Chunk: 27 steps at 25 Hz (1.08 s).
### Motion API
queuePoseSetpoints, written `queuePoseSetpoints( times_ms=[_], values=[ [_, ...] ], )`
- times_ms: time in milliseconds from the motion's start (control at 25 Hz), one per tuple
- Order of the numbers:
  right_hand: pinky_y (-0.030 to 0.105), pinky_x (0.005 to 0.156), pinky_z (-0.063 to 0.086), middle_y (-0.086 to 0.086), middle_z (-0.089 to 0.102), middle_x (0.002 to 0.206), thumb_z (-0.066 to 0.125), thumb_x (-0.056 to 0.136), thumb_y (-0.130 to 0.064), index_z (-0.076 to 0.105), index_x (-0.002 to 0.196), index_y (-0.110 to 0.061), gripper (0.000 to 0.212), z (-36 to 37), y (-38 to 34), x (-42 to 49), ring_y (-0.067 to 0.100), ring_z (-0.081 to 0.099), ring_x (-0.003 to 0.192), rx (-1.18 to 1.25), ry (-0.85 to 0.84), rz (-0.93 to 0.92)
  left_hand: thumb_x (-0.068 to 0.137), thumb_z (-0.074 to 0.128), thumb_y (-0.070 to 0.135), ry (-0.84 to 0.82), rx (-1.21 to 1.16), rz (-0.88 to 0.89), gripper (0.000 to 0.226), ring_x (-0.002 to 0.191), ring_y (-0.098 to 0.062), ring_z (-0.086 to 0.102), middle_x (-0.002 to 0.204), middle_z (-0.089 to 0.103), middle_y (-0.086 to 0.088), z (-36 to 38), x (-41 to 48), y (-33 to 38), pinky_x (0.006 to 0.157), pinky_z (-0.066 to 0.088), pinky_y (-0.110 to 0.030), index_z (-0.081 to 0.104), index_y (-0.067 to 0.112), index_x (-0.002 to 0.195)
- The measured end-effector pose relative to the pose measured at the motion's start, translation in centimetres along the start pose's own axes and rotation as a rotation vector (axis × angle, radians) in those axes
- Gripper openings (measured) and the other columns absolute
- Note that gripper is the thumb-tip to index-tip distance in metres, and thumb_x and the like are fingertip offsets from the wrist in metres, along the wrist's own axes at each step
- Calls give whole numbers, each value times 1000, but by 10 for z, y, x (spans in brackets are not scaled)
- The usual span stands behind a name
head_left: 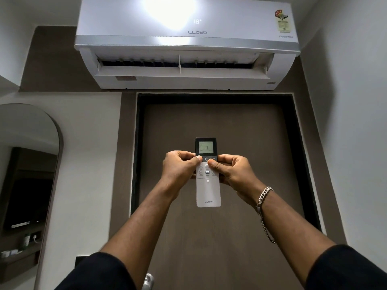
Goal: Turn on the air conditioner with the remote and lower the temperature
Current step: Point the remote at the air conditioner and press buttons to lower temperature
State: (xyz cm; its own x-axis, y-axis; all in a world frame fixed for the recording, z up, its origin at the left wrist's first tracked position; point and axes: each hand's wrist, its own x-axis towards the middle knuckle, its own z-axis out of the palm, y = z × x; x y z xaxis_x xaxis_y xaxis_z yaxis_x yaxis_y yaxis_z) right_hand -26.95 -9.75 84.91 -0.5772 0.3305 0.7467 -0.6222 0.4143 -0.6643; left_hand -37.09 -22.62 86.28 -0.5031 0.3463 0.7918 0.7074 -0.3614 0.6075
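White and dark grey plastic is what the remote (207, 172) is made of: dark top section with a small lit screen reading 17, a pale lower body with LLOYD printed near the bottom edge. It's sitting upright, held up in the air in front of a brown door (219, 126), roughly centre of view and well below the air conditioner (186, 42).

Both hands are pinching it from the sides around the button area. The left hand (180, 168) is wrapping the left edge, its grip clamped on the remote, thumb lying over the top-left of the button row. The right hand (232, 170) is doing the same on the right edge, grip also clamped on it, thumb tip resting just below the power symbol, beside the plus sign. A silver chain bracelet (264, 197) is hanging on the right wrist, and dark sleeves are showing at both elbows.

The air conditioner is a white wall unit mounted above the door, LLOYD on the front, its panel showing 18, louvre flap standing open so the dark vent slot is showing. A sticker is sitting on its top right corner, and there's a big glare patch on the front.

Room-wise: the remote's bottom half is sticking out free below the hands, nothing touching it. The black door frame (213, 98) is running around behind, walls closing in on the right, and an arched mirror (29, 164) is off to the left, well apart from the hands.
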Motion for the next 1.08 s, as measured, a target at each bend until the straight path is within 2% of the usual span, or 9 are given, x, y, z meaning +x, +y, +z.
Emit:
queuePoseSetpoints(
  times_ms=[120,240,440,600,760,960,1080],
  values=[
    [28,69,62,11,77,98,68,86,-14,67,107,-7,22,2,0,0,19,76,86,15,0,2,84,68,22,0,9,-2,10,79,-19,74,91,74,-12,-1,-1,-1,58,59,-24,64,14,81],
    [24,64,61,7,77,91,69,85,-14,68,99,-10,14,4,1,-1,16,76,81,29,2,0,84,68,21,2,18,-3,9,80,-20,74,91,74,-12,-3,-2,-1,61,60,-27,65,14,80],
    [32,73,62,17,75,102,70,85,-14,64,110,2,30,6,3,3,26,74,92,0,14,12,85,67,21,13,64,-10,10,81,-20,73,89,73,-12,-4,-1,1,61,59,-27,63,15,78],
    [28,68,62,13,76,99,69,85,-14,67,106,-4,23,6,4,2,21,76,87,6,3,6,84,67,23,16,82,-25,10,78,-17,72,87,72,-9,-5,-1,0,56,57,-21,62,15,80],
    [29,70,62,12,77,98,69,85,-14,68,106,-6,22,3,5,0,21,76,87,0,5,15,84,68,23,-5,49,-36,14,81,-19,74,92,73,-11,-3,-3,-3,62,60,-28,66,10,90],
    [30,68,63,6,78,93,69,85,-17,69,97,-11,13,-5,9,-12,16,76,82,-49,34,88,83,69,20,-6,-13,-74,19,80,-21,75,92,75,-12,8,-11,-17,62,61,-30,69,5,94],
    [31,66,63,10,78,98,65,90,-21,69,105,-4,24,-21,26,-34,18,76,84,-72,62,202,82,70,15,-33,-81,-161,21,77,-23,74,90,75,-16,27,-27,-37,58,59,-30,70,-1,95]
  ],
)
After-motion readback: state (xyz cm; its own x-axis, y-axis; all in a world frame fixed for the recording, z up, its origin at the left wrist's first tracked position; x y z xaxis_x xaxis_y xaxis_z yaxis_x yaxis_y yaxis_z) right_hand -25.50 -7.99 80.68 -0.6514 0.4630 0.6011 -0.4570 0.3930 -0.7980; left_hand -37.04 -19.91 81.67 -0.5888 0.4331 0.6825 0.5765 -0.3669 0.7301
